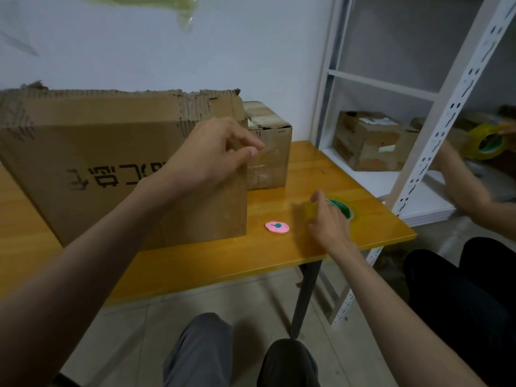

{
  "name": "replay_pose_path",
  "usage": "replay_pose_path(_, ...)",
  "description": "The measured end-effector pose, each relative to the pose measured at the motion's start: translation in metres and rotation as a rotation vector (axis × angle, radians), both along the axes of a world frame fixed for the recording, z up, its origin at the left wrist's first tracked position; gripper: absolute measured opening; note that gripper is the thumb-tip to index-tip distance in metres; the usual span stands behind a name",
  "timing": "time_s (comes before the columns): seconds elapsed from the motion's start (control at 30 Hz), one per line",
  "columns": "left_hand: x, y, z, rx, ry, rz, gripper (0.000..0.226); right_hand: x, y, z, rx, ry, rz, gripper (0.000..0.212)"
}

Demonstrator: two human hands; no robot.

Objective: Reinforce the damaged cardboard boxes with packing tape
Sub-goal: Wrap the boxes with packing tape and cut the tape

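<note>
Large cardboard box (111, 163) is standing on the left of the yellow table (279, 255), top edge torn and corrugation showing, printed characters upside down on its near face. Left forearm is reaching in from lower left, rising toward the box's right end. Left hand (215, 152) is resting against the upper right corner of the large box, fingers loosely curled and thumb extended toward the edge; whether it is actually pinching the cardboard cannot be told. Small cardboard box (269, 152) is sitting just behind and right of the large one, touching or nearly so, old tape showing on its faces. Pink oval object (276, 227) is lying flat on the table near the large box's front right corner. Right forearm is coming in from lower right. Right hand (325, 219) is lying over the tape roll (342, 209) near the table's right edge, fingers partly bent around its yellowish rim, blurred. On the white shelf (391, 88) at right, another worn box (365, 141) is sitting. A second person's arm (469, 185) is holding a yellow roll (485, 142) at far right
</note>
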State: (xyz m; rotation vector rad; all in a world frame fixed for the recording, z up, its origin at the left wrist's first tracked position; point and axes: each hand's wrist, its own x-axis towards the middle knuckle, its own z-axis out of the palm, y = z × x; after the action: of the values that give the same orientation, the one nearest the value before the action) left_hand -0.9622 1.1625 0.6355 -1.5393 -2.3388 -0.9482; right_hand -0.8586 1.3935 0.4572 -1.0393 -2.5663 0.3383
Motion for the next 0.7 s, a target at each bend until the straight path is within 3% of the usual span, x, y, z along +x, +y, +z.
replay_pose_path(0.1,-0.002,-0.002,0.004,0.081,-0.043,0.023,0.013,-0.003,-0.002,0.004,0.056,-0.034,-0.019,0.041)
replay_pose_path(0.17,-0.004,-0.002,0.006,0.138,-0.055,0.041,0.014,-0.009,-0.010,0.019,0.034,0.220,0.021,0.029)
replay_pose_path(0.27,-0.005,-0.002,0.012,0.193,-0.065,0.055,0.026,-0.015,-0.049,0.068,-0.447,0.887,0.260,0.020)
replay_pose_path(0.33,-0.005,-0.002,0.018,0.229,-0.078,0.056,0.030,-0.015,-0.082,0.104,-0.843,1.085,0.408,0.034)
replay_pose_path(0.47,-0.012,-0.007,0.030,0.322,-0.126,0.037,0.019,-0.026,-0.123,0.136,-1.064,1.108,0.558,0.054)
replay_pose_path(0.7,-0.026,-0.029,0.055,0.511,-0.336,0.004,0.013,-0.045,-0.133,0.172,-1.261,1.285,0.583,0.021)
